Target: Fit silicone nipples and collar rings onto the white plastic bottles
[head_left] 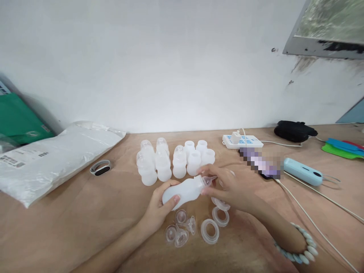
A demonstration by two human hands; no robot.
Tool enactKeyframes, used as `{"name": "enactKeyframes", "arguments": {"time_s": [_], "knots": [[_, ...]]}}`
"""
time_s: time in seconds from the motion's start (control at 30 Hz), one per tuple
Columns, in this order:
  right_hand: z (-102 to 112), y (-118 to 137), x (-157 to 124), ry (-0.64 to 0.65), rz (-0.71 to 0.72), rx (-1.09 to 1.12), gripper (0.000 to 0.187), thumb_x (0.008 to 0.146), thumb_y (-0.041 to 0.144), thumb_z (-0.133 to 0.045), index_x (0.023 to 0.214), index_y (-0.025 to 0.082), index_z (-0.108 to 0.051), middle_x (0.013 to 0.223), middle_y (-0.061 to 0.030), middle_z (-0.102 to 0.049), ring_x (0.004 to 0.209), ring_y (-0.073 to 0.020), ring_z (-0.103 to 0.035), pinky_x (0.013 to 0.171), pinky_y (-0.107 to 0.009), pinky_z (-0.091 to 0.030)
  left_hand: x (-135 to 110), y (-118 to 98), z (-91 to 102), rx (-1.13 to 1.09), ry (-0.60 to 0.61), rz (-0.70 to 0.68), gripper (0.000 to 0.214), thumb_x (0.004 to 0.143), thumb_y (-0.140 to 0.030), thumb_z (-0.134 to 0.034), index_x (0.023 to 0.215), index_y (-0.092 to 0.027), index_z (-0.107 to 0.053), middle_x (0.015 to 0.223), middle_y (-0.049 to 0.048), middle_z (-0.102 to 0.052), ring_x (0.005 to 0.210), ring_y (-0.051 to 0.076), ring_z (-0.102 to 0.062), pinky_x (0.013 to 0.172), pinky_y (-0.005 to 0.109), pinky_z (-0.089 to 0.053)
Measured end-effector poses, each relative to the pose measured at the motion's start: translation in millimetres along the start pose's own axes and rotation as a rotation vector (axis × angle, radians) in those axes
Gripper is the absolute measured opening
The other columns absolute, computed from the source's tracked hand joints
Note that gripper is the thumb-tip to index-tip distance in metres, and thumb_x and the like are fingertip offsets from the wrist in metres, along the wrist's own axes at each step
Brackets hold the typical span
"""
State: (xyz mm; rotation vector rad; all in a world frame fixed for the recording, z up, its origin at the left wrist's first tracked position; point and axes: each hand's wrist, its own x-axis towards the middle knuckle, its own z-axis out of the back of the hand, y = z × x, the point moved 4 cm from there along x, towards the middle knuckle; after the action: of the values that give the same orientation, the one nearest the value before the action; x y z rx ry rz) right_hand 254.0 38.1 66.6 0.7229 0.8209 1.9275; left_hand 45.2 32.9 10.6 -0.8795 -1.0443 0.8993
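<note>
My left hand (160, 203) grips a frosted white bottle (184, 191) lying tilted over the wooden table. At the bottle's neck my right hand (226, 185) pinches a clear teat (209, 179). Just beyond stands a cluster of several similar white bottles (176, 161), some capped with clear teats. In front of my hands lie several loose clear teats (179, 229) and translucent screw rings (209, 230).
A white plastic mailer bag (54, 155) lies at the left, with a grey wristband (100, 167) beside it. A power strip (241, 141), a black object (294, 131), a light-blue device (303, 171) and trailing white cables (313, 223) occupy the right side.
</note>
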Motion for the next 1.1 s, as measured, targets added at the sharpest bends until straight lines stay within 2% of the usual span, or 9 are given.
{"name": "enactKeyframes", "arguments": {"time_s": [0.1, 0.2, 0.4, 0.5, 0.6, 0.77, 0.9, 1.0, 1.1], "knots": [[4, 7, -3, 0.063, 0.085, -0.050, 0.038, 0.082, 0.037, -0.073, 0.116, 0.025, -0.060, 0.103, -0.0020, -0.069, 0.082, -0.0171, -0.059, 0.071, -0.027, -0.046, 0, 1, -1.5, -0.003, 0.000, -0.009, 0.026, 0.084, -0.039, -0.059, 0.095, -0.016, -0.064, 0.080, 0.0018, -0.067, 0.066, 0.017, -0.060, 0.058, 0.024, -0.050], [1, 5, -3, 0.050, 0.051, -0.037, 0.023, 0.085, 0.036, -0.069, 0.101, 0.021, -0.062, 0.088, -0.0010, -0.067, 0.075, -0.0161, -0.057, 0.065, -0.026, -0.043, -4, -2, -3.7, 0.040, 0.023, -0.074, 0.026, 0.083, -0.036, -0.064, 0.101, -0.018, -0.063, 0.083, 0.0015, -0.069, 0.065, 0.017, -0.061, 0.055, 0.023, -0.050], [-18, -13, 2, -0.053, -0.168, 0.170, 0.024, 0.086, 0.040, -0.061, 0.077, 0.020, -0.053, 0.060, 0.0047, -0.053, 0.055, -0.0117, -0.050, 0.049, -0.023, -0.034, -14, -15, -2.0, 0.542, -0.033, -0.537, 0.034, 0.092, -0.031, -0.063, 0.122, -0.018, -0.054, 0.105, 0.0105, -0.072, 0.091, 0.024, -0.070, 0.077, 0.032, -0.056], [-25, -18, 3, -0.048, -0.228, 0.281, 0.029, 0.086, 0.042, -0.060, 0.069, 0.020, -0.051, 0.051, 0.0055, -0.051, 0.046, -0.0093, -0.046, 0.043, -0.021, -0.031, -15, -21, -0.7, 0.803, -0.096, -0.773, 0.035, 0.096, -0.032, -0.058, 0.125, -0.016, -0.053, 0.098, 0.0130, -0.073, 0.084, 0.025, -0.071, 0.073, 0.035, -0.054], [-27, -17, 1, -0.031, -0.242, 0.313, 0.033, 0.088, 0.042, -0.057, 0.066, 0.019, -0.051, 0.047, 0.0050, -0.051, 0.042, -0.0080, -0.042, 0.042, -0.021, -0.029, -14, -26, -0.6, 0.975, -0.101, -0.896, 0.032, 0.097, -0.030, -0.056, 0.125, -0.015, -0.054, 0.094, 0.0135, -0.074, 0.078, 0.025, -0.071, 0.068, 0.034, -0.049], [-14, 0, -5, -0.008, -0.178, 0.181, 0.028, 0.091, 0.045, -0.055, 0.083, 0.020, -0.060, 0.055, 0.0028, -0.058, 0.050, -0.0131, -0.053, 0.046, -0.024, -0.037, -10, -26, 2.9, 0.938, -0.132, -0.861, 0.025, 0.097, -0.026, -0.055, 0.120, -0.016, -0.053, 0.100, 0.0147, -0.074, 0.082, 0.025, -0.070, 0.067, 0.034, -0.048], [28, 8, -8, -0.281, -0.082, -0.254, 0.030, 0.096, 0.044, -0.045, 0.103, 0.020, -0.062, 0.069, -0.0022, -0.066, 0.064, -0.0201, -0.061, 0.055, -0.029, -0.040, -5, -18, 5.4, 0.804, -0.141, -0.712, 0.029, 0.094, -0.028, -0.059, 0.121, -0.019, -0.052, 0.105, 0.0123, -0.072, 0.090, 0.026, -0.070, 0.072, 0.034, -0.051], [54, -9, -6, -0.405, -0.234, -0.645, 0.025, 0.093, 0.042, -0.048, 0.093, 0.021, -0.062, 0.076, -0.0056, -0.067, 0.067, -0.0233, -0.062, 0.056, -0.031, -0.035, -5, -16, 5.3, 0.769, -0.136, -0.689, 0.032, 0.092, -0.030, -0.061, 0.121, -0.020, -0.053, 0.107, 0.0113, -0.072, 0.092, 0.026, -0.070, 0.074, 0.035, -0.052], [60, -33, -2, -0.279, -0.394, -0.774, 0.022, 0.086, 0.040, -0.059, 0.074, 0.022, -0.060, 0.069, -0.0048, -0.065, 0.060, -0.0223, -0.060, 0.051, -0.029, -0.030, -6, -18, 4.6, 0.762, -0.119, -0.707, 0.031, 0.092, -0.030, -0.061, 0.120, -0.019, -0.054, 0.107, 0.0118, -0.072, 0.091, 0.026, -0.070, 0.075, 0.035, -0.052]]}}
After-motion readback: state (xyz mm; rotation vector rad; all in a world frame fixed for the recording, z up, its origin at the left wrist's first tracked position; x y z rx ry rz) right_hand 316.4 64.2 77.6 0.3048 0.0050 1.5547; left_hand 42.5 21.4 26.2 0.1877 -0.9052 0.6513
